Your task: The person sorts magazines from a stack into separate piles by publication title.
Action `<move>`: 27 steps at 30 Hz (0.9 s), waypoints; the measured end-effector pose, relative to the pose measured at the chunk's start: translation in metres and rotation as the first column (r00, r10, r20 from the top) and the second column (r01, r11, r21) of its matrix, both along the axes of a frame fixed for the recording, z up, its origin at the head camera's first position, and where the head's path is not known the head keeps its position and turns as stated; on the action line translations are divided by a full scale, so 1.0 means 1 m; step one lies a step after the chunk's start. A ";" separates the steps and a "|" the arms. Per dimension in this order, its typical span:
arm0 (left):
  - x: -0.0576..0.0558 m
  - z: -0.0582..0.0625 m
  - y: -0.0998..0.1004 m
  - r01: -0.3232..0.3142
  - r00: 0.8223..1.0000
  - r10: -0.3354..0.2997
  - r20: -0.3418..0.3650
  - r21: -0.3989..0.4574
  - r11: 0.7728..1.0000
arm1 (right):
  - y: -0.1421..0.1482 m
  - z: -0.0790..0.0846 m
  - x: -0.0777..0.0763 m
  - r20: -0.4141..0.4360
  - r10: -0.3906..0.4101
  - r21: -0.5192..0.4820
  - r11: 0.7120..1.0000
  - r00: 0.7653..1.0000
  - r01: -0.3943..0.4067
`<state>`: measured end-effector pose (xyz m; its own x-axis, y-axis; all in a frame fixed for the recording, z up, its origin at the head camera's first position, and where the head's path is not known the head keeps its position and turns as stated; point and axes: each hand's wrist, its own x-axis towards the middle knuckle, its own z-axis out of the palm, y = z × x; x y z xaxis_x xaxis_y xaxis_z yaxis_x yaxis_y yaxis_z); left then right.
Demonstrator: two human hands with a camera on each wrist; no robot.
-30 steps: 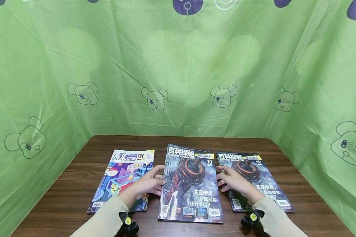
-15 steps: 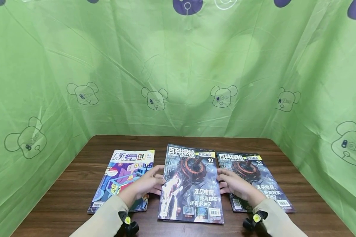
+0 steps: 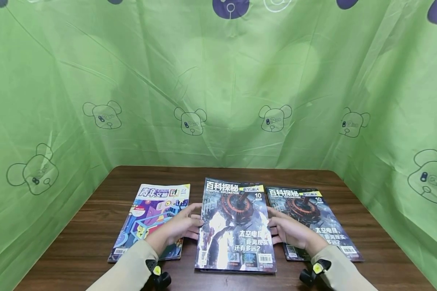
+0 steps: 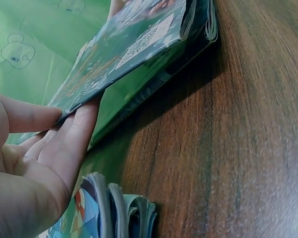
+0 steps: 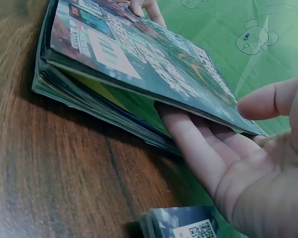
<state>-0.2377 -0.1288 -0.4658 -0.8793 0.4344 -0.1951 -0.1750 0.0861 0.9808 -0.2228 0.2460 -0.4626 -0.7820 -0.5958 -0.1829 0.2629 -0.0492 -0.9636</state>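
Observation:
A Scientific Exploration magazine (image 3: 236, 226) with a ringed space station on its cover is at the middle of the table. Its sides are raised off another magazine (image 5: 94, 106) beneath, leaving a gap; they still lie close together at the near end. My left hand (image 3: 180, 224) pinches the left edge, thumb on the cover and fingers underneath, as the left wrist view shows. At the opposite edge, my right hand (image 3: 289, 228) has its fingers tucked under the magazine, with the thumb close to the cover's rim; whether the thumb touches is hard to tell.
To the left lies a purple and blue magazine pile (image 3: 154, 210), partly behind my left forearm. A matching space-station magazine (image 3: 327, 226) lies right, partly under my right hand. Brown wooden tabletop (image 3: 83, 238) surrounds them; a green cloth curtain (image 3: 218, 72) stands behind and at both sides.
My right fingers have slid further under the magazine's right edge. Glare has spread over its cover, and it has shifted slightly toward me and to the right. The left hand stays nearly still.

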 end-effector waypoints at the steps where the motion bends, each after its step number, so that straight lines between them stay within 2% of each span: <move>1: 0.000 0.000 0.000 0.001 1.000 -0.001 0.001 0.003 1.000 | 0.001 0.000 0.000 -0.004 0.011 -0.010 1.000 1.000 -0.011; 7: -0.001 -0.002 0.000 0.011 1.000 -0.011 0.003 0.024 1.000 | 0.004 0.000 -0.001 -0.026 0.030 -0.030 0.999 0.999 -0.031; 16: 0.000 -0.001 0.001 0.007 1.000 -0.008 0.017 0.050 0.999 | 0.007 0.003 0.001 -0.089 -0.121 0.052 0.991 0.989 0.126; 27: -0.002 -0.005 0.007 0.012 0.999 -0.014 0.030 0.068 0.998 | 0.009 0.006 0.000 -0.135 -0.185 0.109 0.974 0.973 0.201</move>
